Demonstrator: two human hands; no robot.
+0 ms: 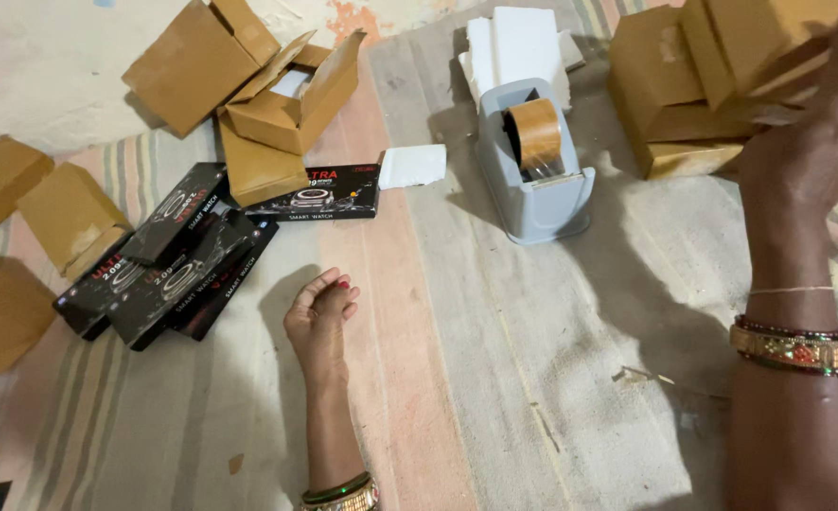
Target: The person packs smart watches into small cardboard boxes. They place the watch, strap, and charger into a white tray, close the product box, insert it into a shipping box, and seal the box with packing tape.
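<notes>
Lying at the far left edge: several closed brown cardboard boxes [2, 246], plain and unlabelled, on a striped floor mat [457, 378]. Fanning out just right of them, left of centre: a heap of flat black retail boxes [168, 265] with white and red print and a round watch picture. Sitting above, at the upper left: more brown cartons, one open carton [291, 95] showing something white inside, too hidden to tell what. Lying beneath it: one more black box [329, 194], touching a small white block [412, 166].

Resting low at centre, knuckles down on the mat: left hand [321, 308], fingers loosely curled, holding nothing, near the black heap but apart from it; bangles at the wrist.

Standing at upper centre: grey tape dispenser [537, 175] carrying a roll of brown tape [535, 132], white foam pieces [513, 43] behind it.

Reaching into the upper right corner: right hand [816, 142], fingers spread wide against a stack of brown boxes [693, 80], touching the topmost; grip itself blurred, cannot tell whether closing.
</notes>
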